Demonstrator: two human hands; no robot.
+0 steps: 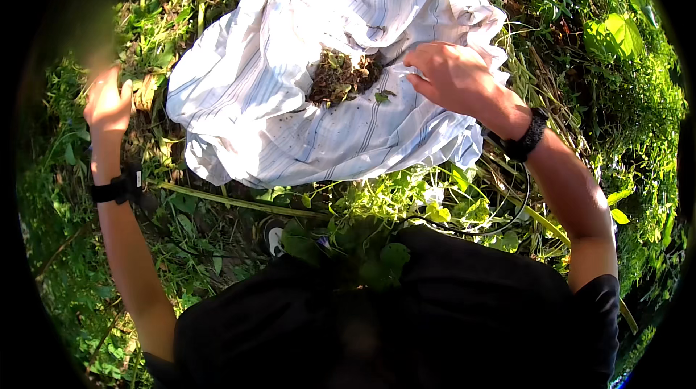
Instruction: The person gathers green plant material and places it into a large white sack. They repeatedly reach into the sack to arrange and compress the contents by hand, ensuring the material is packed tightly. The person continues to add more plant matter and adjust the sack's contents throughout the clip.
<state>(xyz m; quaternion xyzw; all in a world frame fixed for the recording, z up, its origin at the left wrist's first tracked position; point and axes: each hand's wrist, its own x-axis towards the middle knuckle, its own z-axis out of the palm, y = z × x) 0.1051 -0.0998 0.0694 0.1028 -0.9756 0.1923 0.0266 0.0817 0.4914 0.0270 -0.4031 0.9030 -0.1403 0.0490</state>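
A white cloth with thin blue-grey stripes (290, 128) lies bunched on the ground before me. Near its middle sits a small heap of dry brown and green plant bits (341, 79), with small specks scattered around. My right hand (457, 77) is over the cloth just right of the heap, back of the hand upward. Its fingers bend toward the heap, a small gap shows between thumb and forefinger, and nothing is visible in it. Off to the left, beyond the cloth, my left hand (109, 105) is over weeds, thumb apart; its fingertips fade into a pale blur.
Leafy weeds (616, 37) grow thickly on the right, and dry stalks (540, 92) lie beside the cloth. One long green stem (239, 203) crosses in front of it. Dark bands circle both wrists, and a thin cable (522, 204) loops near my right forearm.
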